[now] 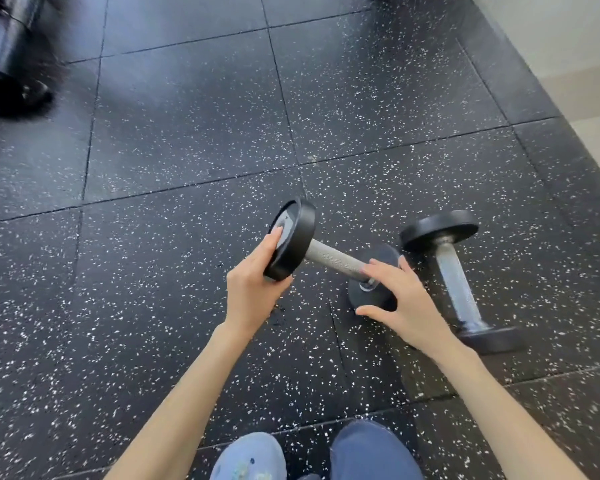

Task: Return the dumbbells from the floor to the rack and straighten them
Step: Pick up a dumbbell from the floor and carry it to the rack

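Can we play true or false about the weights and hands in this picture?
1. The left hand grips one end of the tilted dumbbell. True.
2. The right hand holds the second dumbbell. False: the second dumbbell lies on the floor, and no hand holds it.
3. The floor is black with white speckles. True.
4. The right hand is a tight fist. False: its fingers are spread open beside the tilted dumbbell's lower end.
5. The dumbbell handles are red. False: they are silver metal.
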A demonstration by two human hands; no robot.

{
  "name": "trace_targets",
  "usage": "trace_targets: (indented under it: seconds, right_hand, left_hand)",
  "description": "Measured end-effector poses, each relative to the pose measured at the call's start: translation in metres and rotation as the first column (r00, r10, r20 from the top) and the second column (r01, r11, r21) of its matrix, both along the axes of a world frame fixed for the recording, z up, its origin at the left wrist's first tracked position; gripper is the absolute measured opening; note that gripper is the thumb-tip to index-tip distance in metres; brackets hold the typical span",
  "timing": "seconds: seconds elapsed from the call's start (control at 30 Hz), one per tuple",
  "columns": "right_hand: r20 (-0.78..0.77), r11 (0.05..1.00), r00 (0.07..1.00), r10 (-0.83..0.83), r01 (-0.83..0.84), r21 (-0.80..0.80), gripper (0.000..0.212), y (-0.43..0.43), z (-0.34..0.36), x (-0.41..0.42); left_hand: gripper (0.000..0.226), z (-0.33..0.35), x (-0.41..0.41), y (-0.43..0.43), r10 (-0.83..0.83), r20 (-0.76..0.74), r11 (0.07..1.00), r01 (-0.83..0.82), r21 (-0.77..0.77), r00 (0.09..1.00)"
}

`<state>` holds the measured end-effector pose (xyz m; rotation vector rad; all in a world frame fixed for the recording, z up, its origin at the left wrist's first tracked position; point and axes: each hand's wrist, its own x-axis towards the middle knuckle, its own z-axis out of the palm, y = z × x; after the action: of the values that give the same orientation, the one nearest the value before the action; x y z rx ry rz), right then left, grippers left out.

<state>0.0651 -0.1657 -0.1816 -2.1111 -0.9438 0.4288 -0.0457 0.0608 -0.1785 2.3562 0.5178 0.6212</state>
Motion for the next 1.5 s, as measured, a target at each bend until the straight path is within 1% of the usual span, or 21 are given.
trace_targets:
  seconds: [0.07,0.1,0.2,0.3,0.4,0.43,0.53,0.6,0.63,0.73,0.77,0.8,0.87,0.93,1.03,1.1,1.13,1.2,1.3,1.37,1.5]
  right_hand:
    - [0.109,0.999,0.994,0.032,-0.030,-0.020,0.064,0.007,-0.006,-0.003]
    - [0.134,1.000,0.991,0.027,-0.025,-0.014,0.060,0.011,-0.007,-0.003]
    - [0.210,0.999,0.977,0.031,-0.028,-0.015,0.047,0.020,-0.008,0.001]
    - [0.305,0.993,0.946,0.111,-0.097,-0.061,0.037,0.029,-0.011,0.006]
    - [0.329,0.987,0.932,0.154,-0.134,-0.085,0.033,0.040,-0.011,0.012]
    - [0.339,0.984,0.925,0.172,-0.147,-0.098,0.032,0.044,-0.011,0.015]
    - [0.390,0.980,0.900,0.195,-0.162,-0.117,0.028,0.051,-0.011,0.020]
    - [0.405,0.980,0.894,0.190,-0.148,-0.134,0.027,0.054,-0.010,0.021]
    - [0.413,0.979,0.891,0.190,-0.141,-0.146,0.027,0.055,-0.010,0.020]
    - [0.425,0.978,0.888,0.173,-0.104,-0.179,0.033,0.060,-0.006,0.017]
    - [0.425,0.980,0.891,0.159,-0.090,-0.179,0.035,0.062,-0.004,0.015]
    - [0.422,0.983,0.895,0.144,-0.080,-0.166,0.036,0.066,-0.002,0.012]
    - [0.398,0.989,0.909,0.126,-0.086,-0.118,0.036,0.076,0.000,0.005]
    - [0.347,0.987,0.925,0.154,-0.125,-0.105,0.037,0.090,0.001,-0.002]
    - [0.223,0.960,0.946,0.237,-0.192,-0.205,0.047,0.114,-0.007,-0.001]
    - [0.121,0.937,0.971,0.207,-0.161,-0.309,0.052,0.126,-0.017,0.005]
    - [0.113,0.917,0.978,0.177,-0.121,-0.380,0.053,0.132,-0.022,0.008]
    - [0.194,0.868,0.968,0.162,-0.046,-0.495,0.051,0.139,-0.031,0.012]
    - [0.282,0.867,0.943,0.176,-0.013,-0.498,0.047,0.144,-0.037,0.010]
    - [0.266,0.852,0.946,0.183,-0.018,-0.522,0.046,0.145,-0.037,0.004]
    - [0.154,0.805,0.980,0.126,-0.010,-0.594,0.043,0.139,-0.032,-0.026]
  left_hand:
    - [0.072,-0.008,-0.003,0.003,0.078,-0.042,0.987,-0.083,-0.135,0.996]
    - [0.069,-0.011,-0.004,0.004,0.108,-0.053,0.974,-0.116,-0.194,0.993]
    - [0.061,-0.021,-0.006,0.006,0.162,-0.074,0.935,-0.177,-0.307,0.984]
    - [0.047,-0.033,-0.011,0.012,0.208,-0.133,0.904,-0.242,-0.352,0.969]
    - [0.023,-0.047,-0.019,0.015,0.238,-0.180,0.858,-0.293,-0.421,0.954]
    - [0.021,-0.051,-0.022,0.014,0.247,-0.186,0.841,-0.305,-0.447,0.951]
    - [0.026,-0.059,-0.025,0.013,0.269,-0.190,0.818,-0.328,-0.473,0.944]
    - [0.022,-0.059,-0.025,0.014,0.262,-0.203,0.805,-0.329,-0.493,0.944]
    - [0.025,-0.058,-0.026,0.016,0.241,-0.206,0.799,-0.314,-0.513,0.949]
    - [0.073,-0.052,-0.027,0.022,0.119,-0.141,0.774,-0.181,-0.607,0.983]
    - [0.081,-0.048,-0.024,0.025,0.083,-0.099,0.780,-0.127,-0.612,0.992]
    - [0.081,-0.043,-0.020,0.029,0.050,-0.060,0.801,-0.076,-0.594,0.997]
    - [0.069,-0.035,-0.009,0.039,-0.012,-0.015,0.861,0.003,-0.508,1.000]
    - [0.058,-0.033,0.000,0.046,-0.042,-0.003,0.889,0.036,-0.456,0.999]
    - [0.052,-0.040,0.004,0.051,-0.026,0.011,0.857,0.028,-0.514,1.000]
    - [0.052,-0.045,0.004,0.051,-0.011,0.021,0.823,0.021,-0.567,1.000]
    - [0.051,-0.047,0.005,0.050,-0.003,0.029,0.811,0.019,-0.585,1.000]
    - [0.050,-0.049,0.007,0.050,0.017,0.050,0.794,0.016,-0.608,0.999]
    - [0.051,-0.051,0.010,0.052,0.029,0.076,0.786,0.024,-0.617,0.997]
    - [0.052,-0.051,0.009,0.054,-0.002,0.094,0.771,0.061,-0.633,0.996]
    - [0.053,-0.051,0.005,0.066,-0.163,0.081,0.708,0.174,-0.684,0.983]
